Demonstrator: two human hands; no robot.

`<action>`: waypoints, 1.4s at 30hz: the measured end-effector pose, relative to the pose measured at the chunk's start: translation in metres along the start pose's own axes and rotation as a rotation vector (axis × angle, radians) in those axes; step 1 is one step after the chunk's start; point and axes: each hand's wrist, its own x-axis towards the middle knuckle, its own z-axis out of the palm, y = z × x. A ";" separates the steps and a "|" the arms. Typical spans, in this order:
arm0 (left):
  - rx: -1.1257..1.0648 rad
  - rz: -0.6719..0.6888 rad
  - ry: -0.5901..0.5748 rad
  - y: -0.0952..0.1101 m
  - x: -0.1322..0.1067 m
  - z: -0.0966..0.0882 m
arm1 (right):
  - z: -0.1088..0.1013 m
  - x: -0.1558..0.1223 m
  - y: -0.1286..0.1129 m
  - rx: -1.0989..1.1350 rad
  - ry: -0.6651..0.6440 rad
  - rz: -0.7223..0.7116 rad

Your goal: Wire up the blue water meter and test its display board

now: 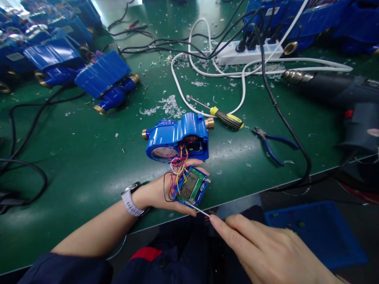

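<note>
My left hand (161, 193), with a watch on its wrist, is closed around a display module (191, 185): a green circuit board with a small LCD in a blue frame. Red, yellow, white and black wires (177, 163) run from it into a blue water meter (174, 136) with brass ends, which rests on the table just beyond. My right hand (260, 244) grips a thin metal-shafted tool (201, 211), its handle hidden in the fingers. The shaft's tip meets the near lower corner of the module.
A yellow-black screwdriver (227, 118), blue-handled cutters (271, 144) and a heat gun (334, 90) lie on the green table (97, 157). Behind are a white power strip (248, 53), tangled cables and plastic scraps (168, 106). Blue meters (103, 75) crowd the left; a blue tray (319, 232) sits below.
</note>
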 end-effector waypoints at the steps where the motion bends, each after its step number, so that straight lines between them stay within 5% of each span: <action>1: 0.007 -0.002 0.005 0.002 0.001 0.000 | 0.000 0.001 -0.001 -0.033 -0.005 -0.006; 23: 0.014 -0.034 0.056 0.001 0.002 0.004 | 0.009 0.005 -0.018 -0.253 0.038 0.005; 31: 0.013 -0.028 0.043 -0.002 0.000 0.005 | 0.005 0.000 -0.011 0.056 0.045 0.161; 42: 0.031 0.011 0.090 -0.003 -0.001 0.006 | 0.003 0.004 -0.010 -0.048 0.042 0.050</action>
